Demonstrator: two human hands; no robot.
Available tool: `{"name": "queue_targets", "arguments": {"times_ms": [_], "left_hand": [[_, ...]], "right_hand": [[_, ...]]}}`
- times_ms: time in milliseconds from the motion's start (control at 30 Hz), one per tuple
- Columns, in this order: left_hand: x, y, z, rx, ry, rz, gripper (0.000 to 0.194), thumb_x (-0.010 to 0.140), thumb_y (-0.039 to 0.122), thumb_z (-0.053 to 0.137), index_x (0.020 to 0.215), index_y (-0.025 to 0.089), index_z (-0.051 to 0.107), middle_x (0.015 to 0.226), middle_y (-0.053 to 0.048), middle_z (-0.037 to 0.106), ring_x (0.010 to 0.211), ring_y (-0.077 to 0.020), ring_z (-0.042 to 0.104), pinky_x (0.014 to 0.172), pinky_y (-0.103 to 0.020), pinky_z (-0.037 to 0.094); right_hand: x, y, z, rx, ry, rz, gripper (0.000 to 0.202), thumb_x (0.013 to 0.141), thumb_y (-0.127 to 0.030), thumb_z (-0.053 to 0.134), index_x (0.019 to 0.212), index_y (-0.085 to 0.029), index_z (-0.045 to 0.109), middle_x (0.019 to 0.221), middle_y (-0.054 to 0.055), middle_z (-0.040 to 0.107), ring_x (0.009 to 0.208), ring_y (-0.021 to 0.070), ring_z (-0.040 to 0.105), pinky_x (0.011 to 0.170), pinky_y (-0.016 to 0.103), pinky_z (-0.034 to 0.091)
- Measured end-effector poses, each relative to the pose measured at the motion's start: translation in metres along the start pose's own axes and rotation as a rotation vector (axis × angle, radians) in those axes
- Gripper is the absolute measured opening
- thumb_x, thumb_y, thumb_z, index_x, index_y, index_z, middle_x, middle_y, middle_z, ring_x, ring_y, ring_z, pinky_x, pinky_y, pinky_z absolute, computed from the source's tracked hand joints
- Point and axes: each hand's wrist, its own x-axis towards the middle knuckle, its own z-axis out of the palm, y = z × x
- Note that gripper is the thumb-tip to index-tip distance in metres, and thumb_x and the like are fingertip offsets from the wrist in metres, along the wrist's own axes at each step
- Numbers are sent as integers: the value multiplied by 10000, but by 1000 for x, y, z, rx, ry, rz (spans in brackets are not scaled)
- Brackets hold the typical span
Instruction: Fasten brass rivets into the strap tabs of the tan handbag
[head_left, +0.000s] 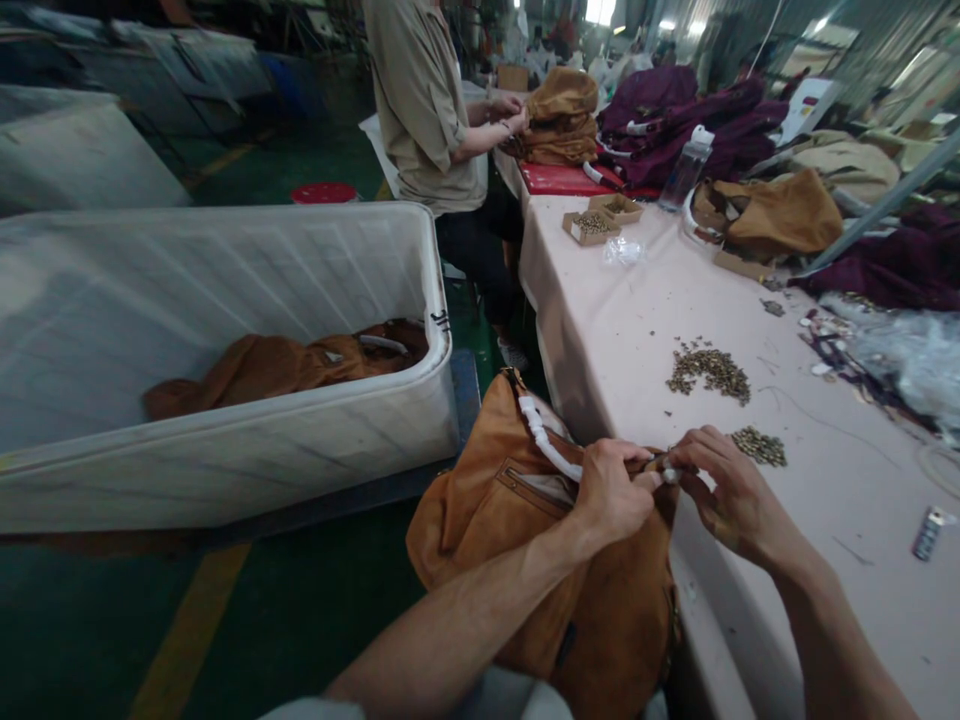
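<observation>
A big white bin (300, 440) fills the left, brown fabric (285, 365) inside. At top centre a seated person (435, 110) handles tan bags (559, 125). Metal studs (709, 370) lie centre-right.

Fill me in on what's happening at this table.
A person holds a tan bag at the edge of the table. The left hand grips the bag's top, and the right hand pinches a small fitting there, too small to identify. Two piles of small metal pieces lie on the table near the right hand. To the left, a white bin holds more tan bags. Farther along, a co-worker handles another tan bag.
</observation>
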Motion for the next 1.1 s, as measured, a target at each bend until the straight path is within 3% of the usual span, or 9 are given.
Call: {"name": "queue_targets", "arguments": {"times_ms": [433,700,833,933,1100], "left_hand": [[8,-2,-1,-28,-60,-42,123,725,198,743,797,122,808,658,22,631,649,-136,525,586,-255,326],[4,-3,3,29,-67,105,52,758,146,727,707,144,739,669,2,649,648,-143,557,591,-263,348],[4,-2,1,130,-69,251,84,743,82,691,698,153,693,735,-32,685,717,-170,612,659,-280,403],[4,-1,-3,218,-108,316,104,755,90,676,681,162,660,746,-49,686,749,-192,633,707,-299,437],[6,-1,-11,222,-169,371,64,778,116,691,814,160,720,840,-65,740,822,-218,678,779,-318,480]], "right_hand": [[-2,13,5,107,-19,29,141,955,-100,529,980,-224,592,887,52,584,850,239,525,739,398,417],[-4,15,2,216,5,184,73,933,-195,647,877,-236,625,798,15,593,767,210,551,707,368,438],[-3,17,0,193,39,103,79,923,-245,688,995,-237,654,989,70,654,967,269,582,825,425,483],[0,16,-2,172,-15,21,147,959,-263,652,1105,-245,661,1124,100,656,1138,303,553,944,472,480],[2,13,-6,235,-147,34,123,1008,-267,569,1110,-248,635,1096,99,645,1100,289,571,936,458,492]]}}
